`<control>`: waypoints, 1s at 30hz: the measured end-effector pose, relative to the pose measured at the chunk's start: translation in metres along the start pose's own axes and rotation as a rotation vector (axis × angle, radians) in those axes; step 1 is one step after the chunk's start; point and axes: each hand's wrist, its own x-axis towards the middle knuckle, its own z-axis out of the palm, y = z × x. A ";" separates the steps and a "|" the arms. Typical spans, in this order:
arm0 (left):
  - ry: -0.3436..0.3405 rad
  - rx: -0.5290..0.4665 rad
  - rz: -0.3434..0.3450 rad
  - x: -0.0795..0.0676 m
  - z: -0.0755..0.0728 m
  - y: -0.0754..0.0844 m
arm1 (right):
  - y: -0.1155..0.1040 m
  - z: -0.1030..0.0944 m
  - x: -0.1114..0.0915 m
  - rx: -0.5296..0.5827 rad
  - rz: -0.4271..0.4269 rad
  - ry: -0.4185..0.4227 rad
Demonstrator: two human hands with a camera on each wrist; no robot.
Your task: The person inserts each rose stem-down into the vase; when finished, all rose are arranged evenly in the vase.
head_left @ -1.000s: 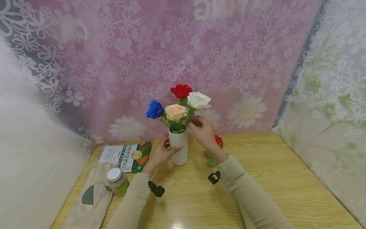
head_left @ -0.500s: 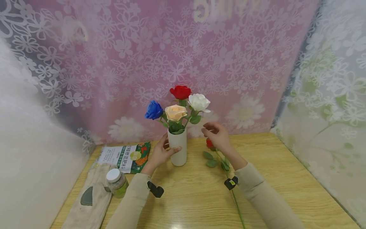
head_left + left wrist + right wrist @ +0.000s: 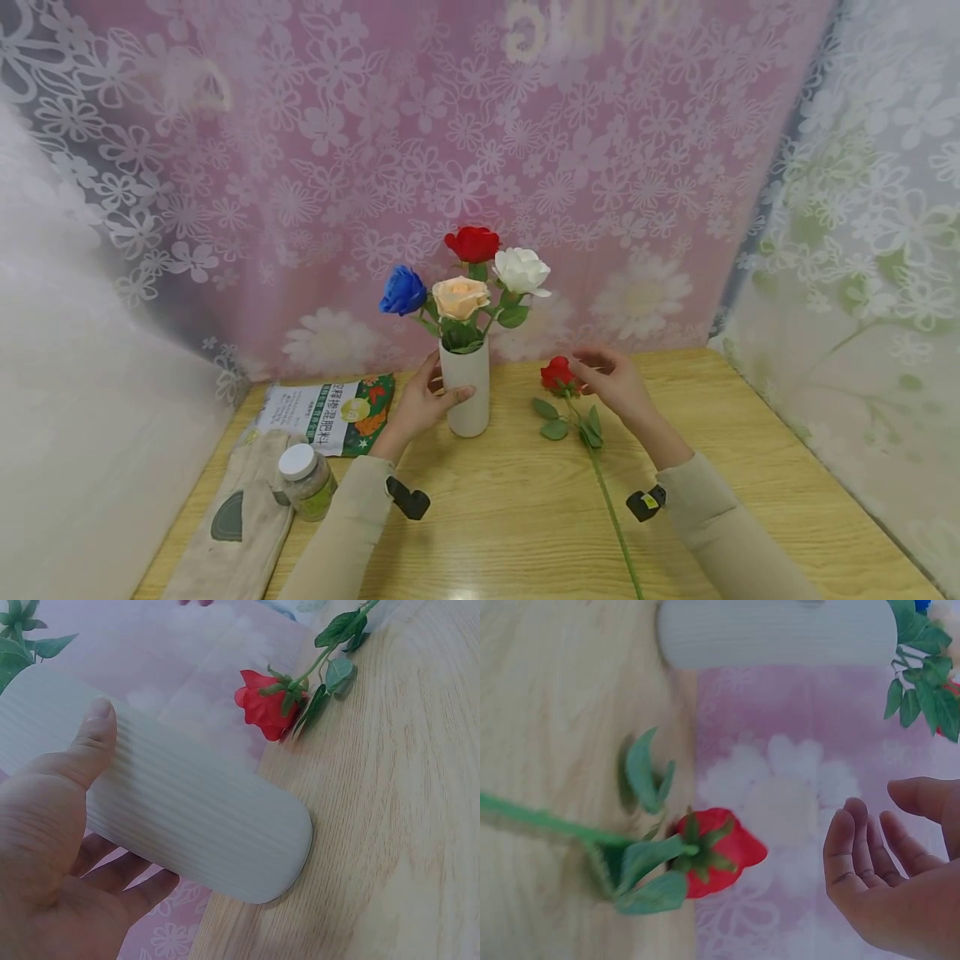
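Note:
A white ribbed vase [image 3: 468, 398] stands upright on the table, and my left hand [image 3: 417, 410] grips its left side. The left wrist view shows the thumb [image 3: 99, 731] across the vase and fingers behind it. In the vase are a blue rose [image 3: 403, 290], a peach rose [image 3: 461, 297], a red rose [image 3: 472, 243] and a white rose [image 3: 522, 271]. To the right lies a second red rose [image 3: 558, 374] on its long green stem. My right hand [image 3: 617, 388] hovers just beside that bloom; in the right wrist view its loosely bent fingers hold nothing and are apart from the flower.
At the left lie a printed fertilizer bag [image 3: 330, 415] and beige cloth gloves [image 3: 243, 521]. Between them and my left sleeve stands a clear jar [image 3: 309, 483] with a white lid. A pink flowered curtain [image 3: 360, 167] hangs behind the wooden table [image 3: 510, 525].
My right hand has let go near the white rose's stem and moved right and down to the lying red rose. The white rose's leaf now shows. My left hand stays on the vase.

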 end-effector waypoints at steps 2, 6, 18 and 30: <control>0.001 0.007 -0.003 0.000 0.000 0.000 | 0.005 -0.003 -0.003 -0.007 0.010 -0.009; 0.002 0.015 0.004 0.000 0.000 -0.001 | 0.016 -0.008 -0.010 -0.024 0.031 -0.025; 0.007 0.024 -0.017 -0.001 0.000 0.000 | 0.051 -0.015 -0.024 -0.029 0.131 -0.055; 0.005 -0.003 -0.020 -0.002 0.001 0.000 | 0.070 -0.017 -0.037 -0.080 0.213 -0.063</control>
